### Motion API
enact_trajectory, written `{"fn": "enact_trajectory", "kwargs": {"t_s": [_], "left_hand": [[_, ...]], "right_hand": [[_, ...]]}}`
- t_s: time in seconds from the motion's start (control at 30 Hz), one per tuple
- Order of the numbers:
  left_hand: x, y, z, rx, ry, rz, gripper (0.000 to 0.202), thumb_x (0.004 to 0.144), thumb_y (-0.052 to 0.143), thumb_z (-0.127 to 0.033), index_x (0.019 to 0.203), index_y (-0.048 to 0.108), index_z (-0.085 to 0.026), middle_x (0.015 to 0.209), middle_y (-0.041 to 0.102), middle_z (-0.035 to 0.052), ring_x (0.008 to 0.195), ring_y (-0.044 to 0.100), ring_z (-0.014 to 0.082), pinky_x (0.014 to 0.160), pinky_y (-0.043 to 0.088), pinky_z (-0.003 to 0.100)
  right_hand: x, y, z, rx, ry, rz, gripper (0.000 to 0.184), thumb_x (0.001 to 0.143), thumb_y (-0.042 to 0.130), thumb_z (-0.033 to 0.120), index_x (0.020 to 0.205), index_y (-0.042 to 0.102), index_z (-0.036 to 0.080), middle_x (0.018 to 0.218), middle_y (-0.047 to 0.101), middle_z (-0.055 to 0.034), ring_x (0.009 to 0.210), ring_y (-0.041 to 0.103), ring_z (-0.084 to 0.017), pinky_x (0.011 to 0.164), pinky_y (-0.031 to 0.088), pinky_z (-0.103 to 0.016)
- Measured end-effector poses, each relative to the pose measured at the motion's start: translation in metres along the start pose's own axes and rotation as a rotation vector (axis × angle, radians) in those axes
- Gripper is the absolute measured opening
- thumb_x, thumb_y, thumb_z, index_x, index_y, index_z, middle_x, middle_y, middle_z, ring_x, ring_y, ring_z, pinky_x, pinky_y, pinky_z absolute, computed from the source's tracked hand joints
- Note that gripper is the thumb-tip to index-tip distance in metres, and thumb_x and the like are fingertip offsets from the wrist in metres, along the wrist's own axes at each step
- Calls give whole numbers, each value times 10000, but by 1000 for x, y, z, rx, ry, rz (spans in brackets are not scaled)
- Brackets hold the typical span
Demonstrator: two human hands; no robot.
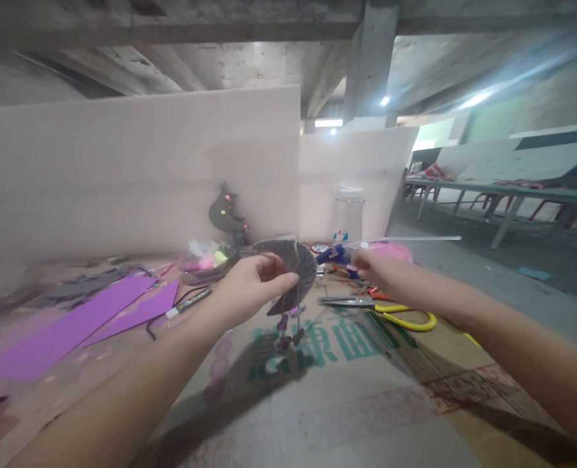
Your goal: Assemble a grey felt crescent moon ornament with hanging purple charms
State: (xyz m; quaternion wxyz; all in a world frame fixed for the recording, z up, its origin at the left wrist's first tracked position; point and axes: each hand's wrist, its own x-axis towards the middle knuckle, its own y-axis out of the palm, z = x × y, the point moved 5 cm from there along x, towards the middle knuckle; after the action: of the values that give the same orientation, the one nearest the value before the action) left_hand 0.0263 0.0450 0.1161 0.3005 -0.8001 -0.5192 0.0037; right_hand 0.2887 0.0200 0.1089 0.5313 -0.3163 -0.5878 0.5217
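Observation:
My left hand (249, 286) pinches a dark grey, ribbed, fan-like craft piece (304, 270) between thumb and fingers above the cardboard. Small purple and grey pieces (283, 335) dangle beneath it on a thin strand. In my right hand (373, 265) is a blue glue gun (334, 255), its nozzle aimed left toward the grey piece but apart from it. A clear glue stick (415, 239) sticks out behind the gun. Scissors with yellow handles (410, 318) lie under my right forearm.
Printed cardboard (357, 396) covers the table in front. Purple sheets (74, 325) lie left, near a bowl of soft bits (210, 260). Behind stand a dark crescent-shaped ornament (225, 211), a clear white-lidded bottle (349, 214) and a white panel (147, 175).

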Motion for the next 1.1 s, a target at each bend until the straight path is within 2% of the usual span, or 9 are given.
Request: {"fn": "enact_trajectory", "kwargs": {"t_s": [0.07, 0.1, 0.17, 0.27, 0.37, 0.47, 0.67, 0.9, 1.1], "left_hand": [[0, 0, 1, 26, -4, -4, 350, 804, 650, -528, 835, 626, -181, 797, 670, 17, 764, 636, 196, 712, 471, 315], [0, 0, 1, 38, -3, -6, 351, 805, 648, -530, 836, 627, -181, 807, 676, 20, 777, 642, 202, 719, 475, 319], [-1, 1, 1, 55, 1, -8, 342, 812, 640, -521, 845, 634, -180, 835, 688, 27, 812, 653, 214, 740, 483, 327], [-2, 3, -1, 61, -1, -6, 324, 826, 626, -500, 853, 642, -178, 862, 702, 37, 839, 663, 224, 751, 490, 330], [-4, 4, -4, 87, -2, -23, 328, 824, 621, -504, 846, 645, -178, 859, 704, 41, 825, 662, 225, 734, 494, 330], [-6, 6, -8, 135, 0, -52, 323, 820, 621, -500, 826, 648, -178, 847, 699, 48, 808, 659, 225, 709, 498, 328], [-8, 15, -15, 92, 32, -31, 239, 810, 621, -381, 840, 674, -150, 933, 719, 99, 877, 673, 237, 770, 522, 345], [-13, 18, -18, 100, 71, -4, 262, 834, 614, -403, 897, 683, -158, 937, 720, 90, 893, 673, 236, 781, 524, 350], [-15, 18, -24, 67, 30, 39, 235, 806, 640, -382, 839, 682, -153, 919, 719, 85, 833, 673, 222, 722, 518, 321]], "right_hand": [[-2, -27, 2, 26, -32, -217, 407, 981, 383, 305, 1378, 439, 235, 846, 652, -39, 637, 590, -173, 546, 416, -258], [-6, -37, 11, 19, -133, -303, 428, 986, 384, 298, 1408, 423, 244, 926, 650, -58, 713, 609, -184, 594, 448, -275], [-17, -48, 35, -48, -331, -390, 401, 1002, 366, 291, 1385, 480, 258, 973, 624, -76, 780, 609, -197, 643, 473, -299], [-32, -50, 66, -140, -479, -487, 353, 1009, 379, 254, 1318, 543, 208, 954, 631, -89, 748, 591, -185, 635, 468, -297], [-37, -44, 81, -197, -519, -523, 316, 1015, 379, 243, 1247, 576, 160, 944, 659, -100, 778, 610, -194, 639, 472, -296], [-38, -39, 85, -218, -527, -544, 313, 1021, 360, 242, 1202, 590, 131, 910, 672, -101, 752, 621, -194, 607, 465, -290], [-40, -34, 91, -231, -576, -569, 319, 1021, 356, 223, 1200, 593, 108, 847, 660, -93, 705, 610, -190, 582, 456, -289], [-38, -35, 88, -228, -569, -572, 299, 1025, 365, 238, 1204, 586, 144, 902, 677, -94, 755, 618, -175, 632, 466, -280], [-38, -30, 81, -304, -653, -600, 286, 994, 430, 194, 1232, 587, 165, 778, 625, -43, 698, 552, -172, 598, 381, -283]]}}
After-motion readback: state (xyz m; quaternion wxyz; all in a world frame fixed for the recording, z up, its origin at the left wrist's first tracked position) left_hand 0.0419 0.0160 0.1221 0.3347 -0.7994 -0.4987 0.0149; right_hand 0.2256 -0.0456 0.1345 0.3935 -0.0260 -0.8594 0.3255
